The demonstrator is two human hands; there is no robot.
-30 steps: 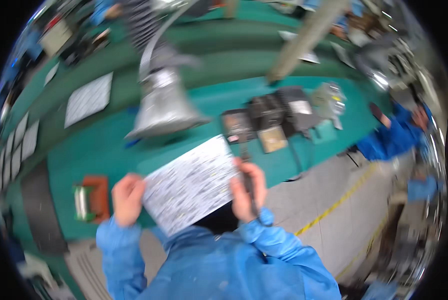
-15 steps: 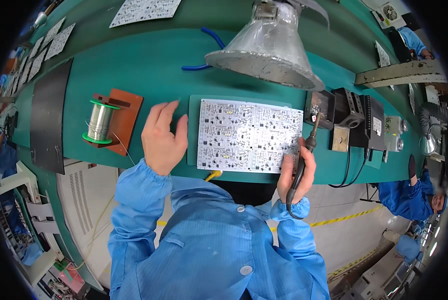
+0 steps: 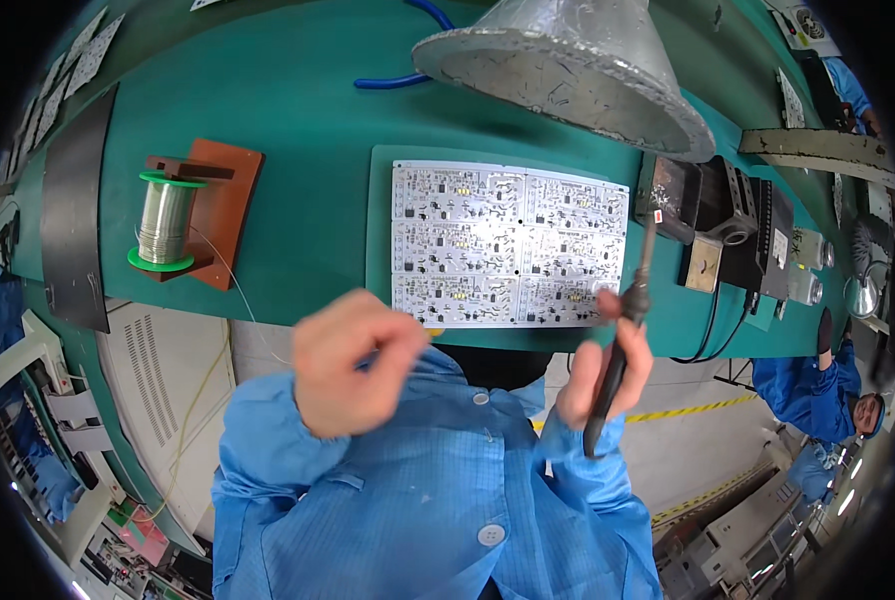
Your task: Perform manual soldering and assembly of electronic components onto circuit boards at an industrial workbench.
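Observation:
In my right hand [image 3: 613,375] is a soldering iron [image 3: 620,350], its dark handle gripped and its metal tip pointing away from me. It is held over the right edge of a white circuit board panel [image 3: 508,245] with several repeated sections. The panel lies flat on a green mat piece [image 3: 380,230]. My left hand [image 3: 358,365] is at the bench's near edge, off the panel's lower left corner. Its fingers are curled and smeared by motion, so whether anything is between them cannot be seen.
A solder spool [image 3: 168,222] on a brown stand [image 3: 223,215] stands left, its loose wire trailing toward me. A metal funnel-shaped hood [image 3: 578,70] overhangs the far side. Right are a soldering station [image 3: 768,240], a tip-cleaning tray [image 3: 668,200] and jars [image 3: 808,265]. A co-worker [image 3: 818,390] is at right.
My left hand has come from beside the panel back toward my body, its spread fingers now curled. My right hand with the soldering iron has shifted slightly right. The whole view has shifted.

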